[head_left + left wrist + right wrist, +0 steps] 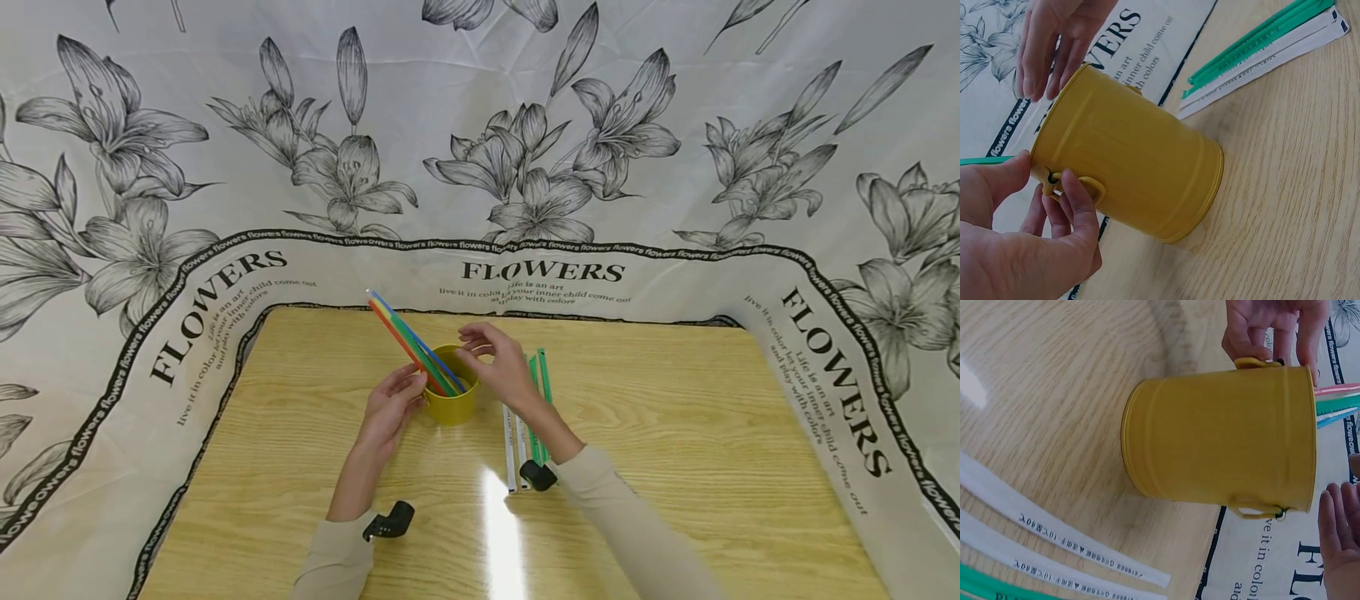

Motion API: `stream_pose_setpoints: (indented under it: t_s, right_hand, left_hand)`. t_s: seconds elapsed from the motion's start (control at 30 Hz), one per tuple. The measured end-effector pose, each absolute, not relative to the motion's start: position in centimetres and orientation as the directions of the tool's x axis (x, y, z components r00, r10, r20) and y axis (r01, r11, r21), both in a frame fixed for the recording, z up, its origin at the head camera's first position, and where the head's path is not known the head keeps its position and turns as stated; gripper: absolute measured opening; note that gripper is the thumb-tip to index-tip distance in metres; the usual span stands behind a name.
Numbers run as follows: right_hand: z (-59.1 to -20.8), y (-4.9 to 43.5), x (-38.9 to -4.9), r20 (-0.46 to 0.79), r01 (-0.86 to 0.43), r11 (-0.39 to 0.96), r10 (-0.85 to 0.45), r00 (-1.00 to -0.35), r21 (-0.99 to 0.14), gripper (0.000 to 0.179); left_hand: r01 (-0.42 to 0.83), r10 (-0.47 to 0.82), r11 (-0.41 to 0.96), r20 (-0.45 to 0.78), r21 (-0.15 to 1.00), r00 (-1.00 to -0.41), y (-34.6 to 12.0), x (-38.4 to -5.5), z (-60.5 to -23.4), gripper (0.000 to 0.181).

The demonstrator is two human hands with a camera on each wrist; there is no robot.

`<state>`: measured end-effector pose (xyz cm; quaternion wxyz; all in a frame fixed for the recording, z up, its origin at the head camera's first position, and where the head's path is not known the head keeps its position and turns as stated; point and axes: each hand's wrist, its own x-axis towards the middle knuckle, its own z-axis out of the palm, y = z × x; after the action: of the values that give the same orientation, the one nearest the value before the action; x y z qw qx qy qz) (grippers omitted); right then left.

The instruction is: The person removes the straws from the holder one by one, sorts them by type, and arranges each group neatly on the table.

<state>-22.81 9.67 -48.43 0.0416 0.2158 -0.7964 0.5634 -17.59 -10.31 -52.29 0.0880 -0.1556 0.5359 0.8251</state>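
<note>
A small yellow metal bucket (pixel 452 410) stands on the table, with a looped lug on each side in the right wrist view. My left hand (pixel 390 408) grips its left side, thumb at the rim and fingers at the lug (pixel 1092 187). Several thin straw-like sticks (pixel 411 340), red, yellow, green and blue, lean out of the bucket toward the upper left. Over the right side of the rim hovers my right hand (pixel 508 375), fingers loosely bent and nothing visible in them. The lower ends of the sticks are partly hidden inside the bucket.
Right of the bucket lie long white paper-wrapped strips (pixel 1072 540) with printed text, beside green ones (pixel 1260 44). The wooden table (pixel 675 433) meets a flower-printed cloth (pixel 390 275) at the back and sides. Light glares off the table's front.
</note>
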Motion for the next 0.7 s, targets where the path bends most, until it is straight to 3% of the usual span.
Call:
stream_pose_setpoints:
  t_s: [0.43,0.7]
  right_hand:
    - [-48.8,7.1,-22.3,0.306,-0.416,0.25,-0.381,-0.873,-0.874,0.028]
    - [-49.7,6.1,-22.7,0.288,-0.448,0.326,-0.436,-0.852,-0.832,0.025]
  left_hand:
    - [-0.33,-0.01,-0.404,-0.365,0.853,-0.931,-10.3,-17.5,-52.1,0.043]
    - [-0.325,-0.004,-0.405,-0.357,0.855,-0.934,-10.3,-17.5,-52.1,0.043]
